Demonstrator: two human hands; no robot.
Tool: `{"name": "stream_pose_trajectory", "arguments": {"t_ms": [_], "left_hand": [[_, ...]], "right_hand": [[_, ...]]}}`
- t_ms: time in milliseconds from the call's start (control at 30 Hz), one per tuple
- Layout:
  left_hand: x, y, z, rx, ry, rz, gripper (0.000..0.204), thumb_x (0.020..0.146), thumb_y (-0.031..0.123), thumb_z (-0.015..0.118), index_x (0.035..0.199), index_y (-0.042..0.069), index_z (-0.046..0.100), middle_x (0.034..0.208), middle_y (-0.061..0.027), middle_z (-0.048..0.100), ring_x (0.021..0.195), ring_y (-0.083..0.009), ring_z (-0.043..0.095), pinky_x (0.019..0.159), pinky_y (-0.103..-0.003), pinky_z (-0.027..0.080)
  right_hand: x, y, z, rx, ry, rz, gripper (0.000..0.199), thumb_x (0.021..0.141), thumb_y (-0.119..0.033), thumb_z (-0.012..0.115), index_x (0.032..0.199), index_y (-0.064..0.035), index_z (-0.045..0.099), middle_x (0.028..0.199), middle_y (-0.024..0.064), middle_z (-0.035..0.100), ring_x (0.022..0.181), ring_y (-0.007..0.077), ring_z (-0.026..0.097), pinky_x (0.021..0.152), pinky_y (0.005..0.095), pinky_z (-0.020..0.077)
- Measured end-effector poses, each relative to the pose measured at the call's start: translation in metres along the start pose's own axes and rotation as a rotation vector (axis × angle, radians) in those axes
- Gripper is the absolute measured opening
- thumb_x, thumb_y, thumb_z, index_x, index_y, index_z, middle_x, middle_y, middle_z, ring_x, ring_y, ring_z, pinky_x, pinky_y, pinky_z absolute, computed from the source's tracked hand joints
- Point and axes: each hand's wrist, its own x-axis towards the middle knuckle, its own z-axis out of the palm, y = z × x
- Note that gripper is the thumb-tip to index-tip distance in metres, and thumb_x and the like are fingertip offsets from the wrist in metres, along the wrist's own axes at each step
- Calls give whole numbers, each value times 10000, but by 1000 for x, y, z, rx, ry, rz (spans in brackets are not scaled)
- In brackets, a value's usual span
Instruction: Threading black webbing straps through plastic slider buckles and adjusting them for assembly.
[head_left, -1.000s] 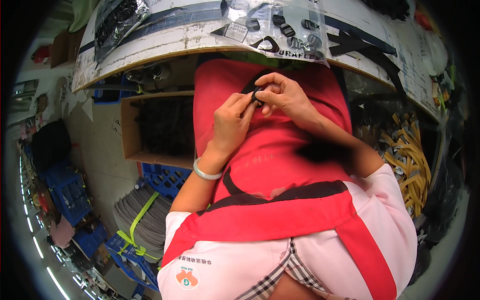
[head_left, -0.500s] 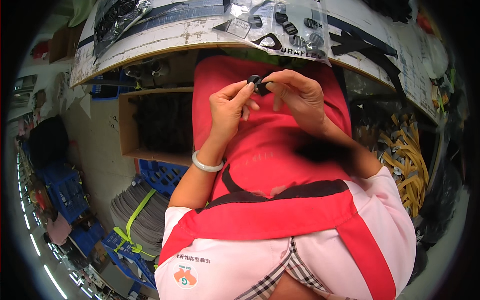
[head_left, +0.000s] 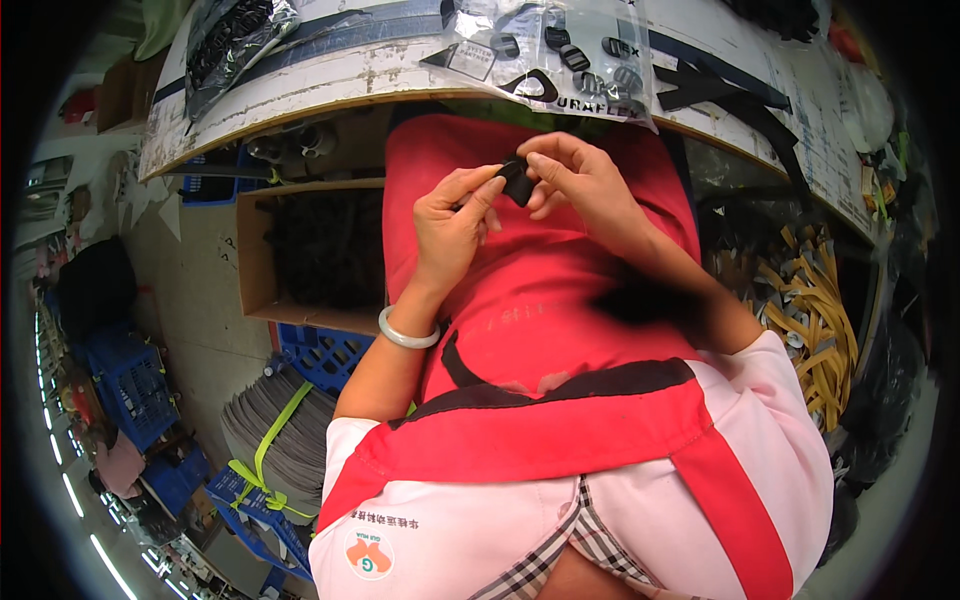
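Note:
Over my lap, both hands are at a small black buckle with a short piece of black webbing strap [head_left: 517,184]. My left hand [head_left: 448,222] pinches its left side between thumb and fingers, hiding much of the buckle. From the right, my right hand [head_left: 588,188] is closed with thumb and fingertips at the upper right edge of the strap. The dark flat face of the strap shows between the two hands. Beyond them, on the table edge, lies a clear plastic bag [head_left: 470,62] holding several black buckles.
A white worn table [head_left: 380,75] spans the far side, with black straps [head_left: 725,92] at its right. An open cardboard box [head_left: 256,250] of dark items stands left of my lap. Grey bundled strips [head_left: 262,415] lie at lower left, yellow straps [head_left: 815,330] at right.
The black strap has turned and now hangs lower between my hands, showing more of its flat face. My right hand has shifted slightly left, its fingers curled nearer the piece.

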Motion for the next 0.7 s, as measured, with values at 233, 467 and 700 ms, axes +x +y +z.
{"name": "stream_pose_trajectory", "arguments": {"t_ms": [233,467,700], "left_hand": [[-6,17,-17,14,-160,-230,109,909,66,619,970,-1,679,661,36,525,471,-15,414,412,-192,259],[-55,79,-159,-60,126,-31,193,923,118,594,1075,7,638,664,3,530,429,-40,374,371,-183,254],[-81,13,-284,-1001,547,-196,157,903,-61,546,1049,-120,548,1064,-245,581,1043,-345,574,940,-432,522]], "right_hand": [[12,5,-5,-110,-160,150,172,917,-221,633,899,-51,625,659,-26,544,525,39,478,461,195,372],[2,-28,-45,-400,78,-313,166,910,-170,649,884,-7,645,717,31,604,598,63,546,531,240,454],[4,-36,-159,-1360,552,-794,282,785,-99,704,1065,-91,667,1018,65,644,991,240,578,878,354,458]]}}
